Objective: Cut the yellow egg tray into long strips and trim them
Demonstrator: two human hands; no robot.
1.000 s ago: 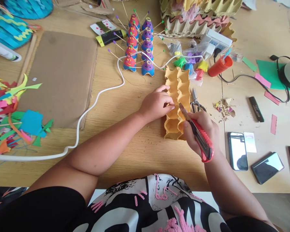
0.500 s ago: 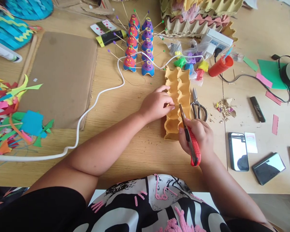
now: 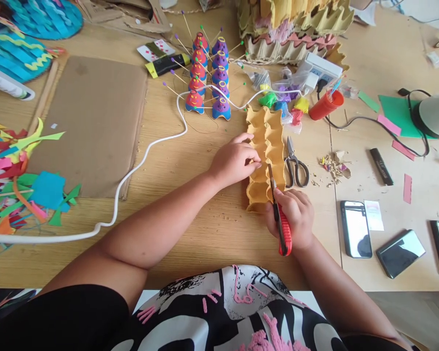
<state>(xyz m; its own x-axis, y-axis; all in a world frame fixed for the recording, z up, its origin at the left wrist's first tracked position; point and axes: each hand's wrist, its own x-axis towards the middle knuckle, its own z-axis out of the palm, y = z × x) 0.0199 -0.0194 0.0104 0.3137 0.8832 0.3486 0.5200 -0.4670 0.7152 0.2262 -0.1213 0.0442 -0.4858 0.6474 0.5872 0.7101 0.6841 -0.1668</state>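
2 bare hands meet over a yellow egg-carton strip (image 3: 256,132), which lies lengthwise on a wooden table (image 3: 183,219) before the person. The left hand (image 3: 229,163) reaches over the strip's left edge, fingers partly curled and touching it, apparently to keep the light card from sliding; whether they pinch it cannot be told. The right hand (image 3: 298,214), at the strip's near right corner, grips a red utility knife (image 3: 285,229), its blade pointing away from the body along the ridge between the strip's 2 columns of hollows, an angle that seems chosen to follow that line. Black-handled scissors (image 3: 302,171) lie just beside the strip's right edge, seemingly within easy reach. Beyond the strip, to its left, 10 painted figures (image 3: 194,101) stand in 2 rows of 5, probably lined up for display. Bagged coloured lumps (image 3: 268,100) sit just past the strip's far end.
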